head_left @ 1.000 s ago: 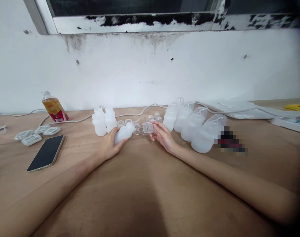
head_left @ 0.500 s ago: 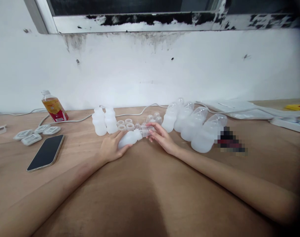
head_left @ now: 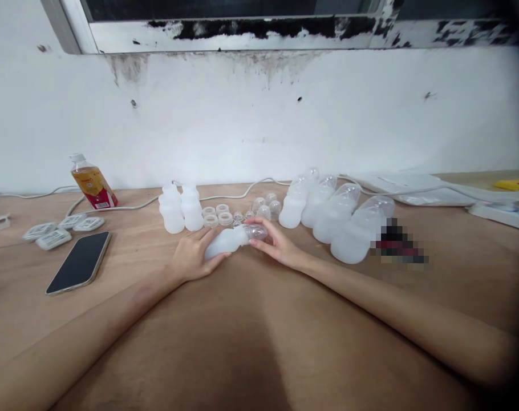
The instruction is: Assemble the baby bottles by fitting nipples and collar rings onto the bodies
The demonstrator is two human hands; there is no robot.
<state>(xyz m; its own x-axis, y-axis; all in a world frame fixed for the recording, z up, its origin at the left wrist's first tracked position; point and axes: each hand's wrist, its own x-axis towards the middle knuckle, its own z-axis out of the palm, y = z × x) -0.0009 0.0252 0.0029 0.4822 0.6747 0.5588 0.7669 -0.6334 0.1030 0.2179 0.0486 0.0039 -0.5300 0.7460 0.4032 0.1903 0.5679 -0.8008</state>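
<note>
White wall (head_left: 225, 123) is rising behind a wooden table (head_left: 217, 337). One person's left hand (head_left: 193, 254) is holding a tilted frosted bottle (head_left: 221, 244), fingers wrapped around its body. The right hand (head_left: 280, 245) is holding a clear cap (head_left: 256, 231) between thumb and fingers at the bottle's neck. The bottle is pointing rightward, in front of some rings (head_left: 226, 223), between two upright bottles (head_left: 171, 216) and several capped ones (head_left: 351, 240). Near the left forearm, a phone (head_left: 80, 262) is lying flat.

Left grip (head_left: 194, 252) hides part of the bottle (head_left: 222, 242); pixelation blurs a dark object (head_left: 398, 244)
</note>
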